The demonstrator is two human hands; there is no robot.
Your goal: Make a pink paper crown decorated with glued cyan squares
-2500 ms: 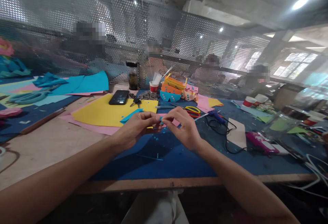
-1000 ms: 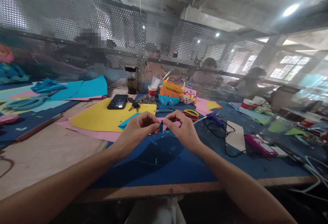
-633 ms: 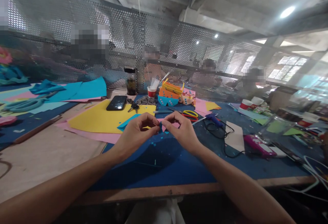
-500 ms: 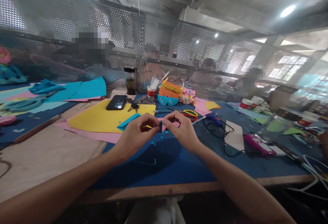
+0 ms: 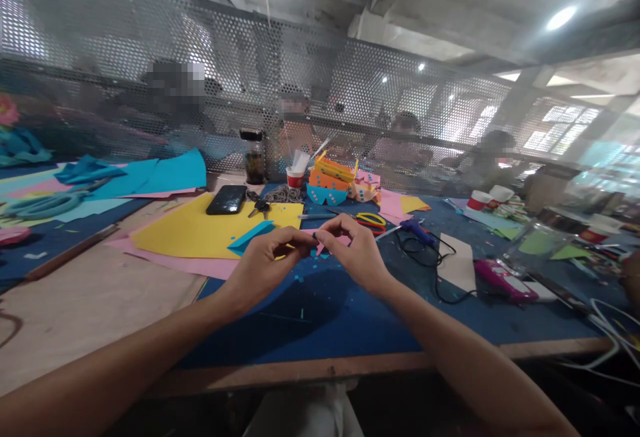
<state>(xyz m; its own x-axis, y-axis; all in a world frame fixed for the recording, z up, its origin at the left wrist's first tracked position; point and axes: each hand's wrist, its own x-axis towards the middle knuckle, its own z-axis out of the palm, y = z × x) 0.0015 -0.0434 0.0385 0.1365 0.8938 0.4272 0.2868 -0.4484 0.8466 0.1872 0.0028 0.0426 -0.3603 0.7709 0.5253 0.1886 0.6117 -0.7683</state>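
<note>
We hold small blue piece (image 5: 315, 237) between fingertips of left hand (image 5: 267, 260) and right hand (image 5: 356, 254), above counter (image 5: 345, 330), inward from front edge (image 5: 300, 377).

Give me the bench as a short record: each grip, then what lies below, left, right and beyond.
Left grip: fingertips at a small blue piece
Right grip: fingertips at the same piece; exact hold too small to tell
Below: blue bits on blue mat
Left: phone, keys, yellow sheet
Right: blue glue gun
Beyond: lidded jar, red-and-white cup
</note>
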